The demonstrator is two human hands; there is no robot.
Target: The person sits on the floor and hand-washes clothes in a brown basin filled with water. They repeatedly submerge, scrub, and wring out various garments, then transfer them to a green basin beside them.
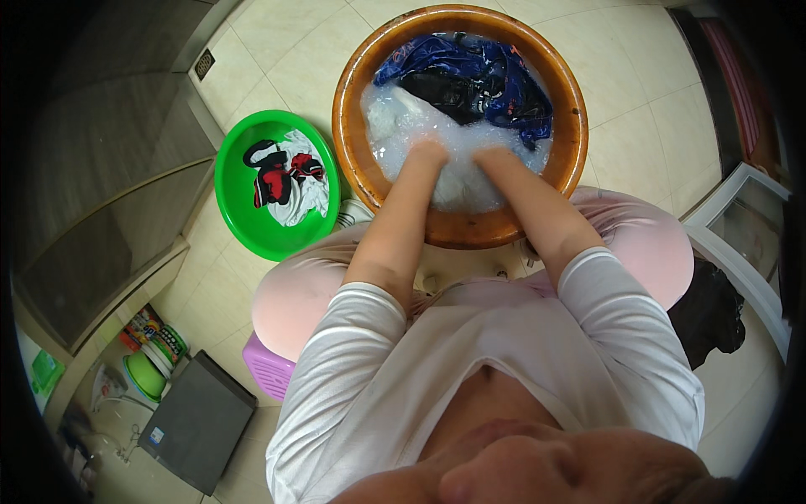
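Note:
A round brown basin [463, 236] of cloudy, sudsy water stands before me. My left hand [429, 146] and my right hand [494, 153] are both sunk in the water up to about the wrists. The fingers of both are hidden, so I cannot tell what they hold. Pale or white cloth [456, 189] shows dimly beneath the suds near them. Beyond the hands, a wet blue garment [428, 53] with orange marks lies bunched with a black cloth [437, 88] along the basin's far side.
Left of the basin, a green plastic basin [236, 227] holds white cloth [293, 205] and red-and-black cloth [275, 183]. Under me is a purple plastic stool [267, 368]. A dark grey box-like object [198, 422] stands at lower left, a white-framed glass door [737, 201] at right.

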